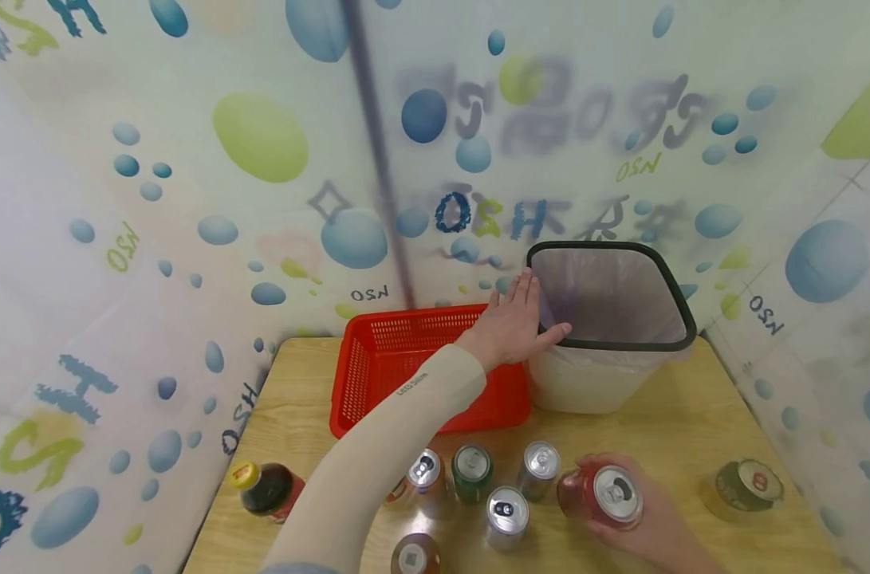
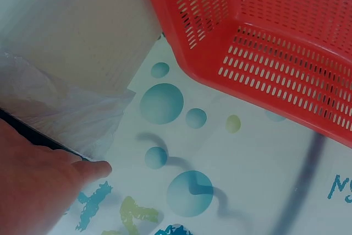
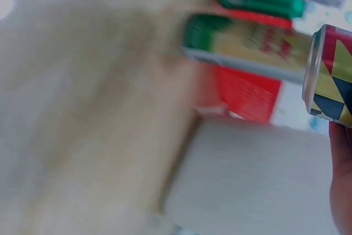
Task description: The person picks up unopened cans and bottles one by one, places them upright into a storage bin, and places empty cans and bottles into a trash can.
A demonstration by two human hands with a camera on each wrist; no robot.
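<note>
My left hand (image 1: pixel 509 323) lies with straight fingers at the left rim of a white bin (image 1: pixel 578 388), its thumb across the black rim (image 1: pixel 621 346). A thin translucent liner (image 2: pixel 66 108) hangs over that rim in the left wrist view. Low in front of the bin, my right hand (image 1: pixel 653 522) grips a red drink can (image 1: pixel 616 496), its lid facing up in the head view. The right wrist view shows a red, yellow and dark pattern on this can (image 3: pixel 333 75). Left of it stand a silver can (image 1: pixel 541 461), another silver can (image 1: pixel 507 510) and a green can (image 1: pixel 472 466).
A red perforated basket (image 1: pixel 352 375) stands left of the bin, partly behind my left arm. A dark bottle with a yellow cap (image 1: pixel 265 486) lies at the left. A green can (image 1: pixel 749 485) stands far right, a brown-topped bottle (image 1: pixel 415 554) at the front. Patterned sheeting (image 1: pixel 262 135) surrounds the table.
</note>
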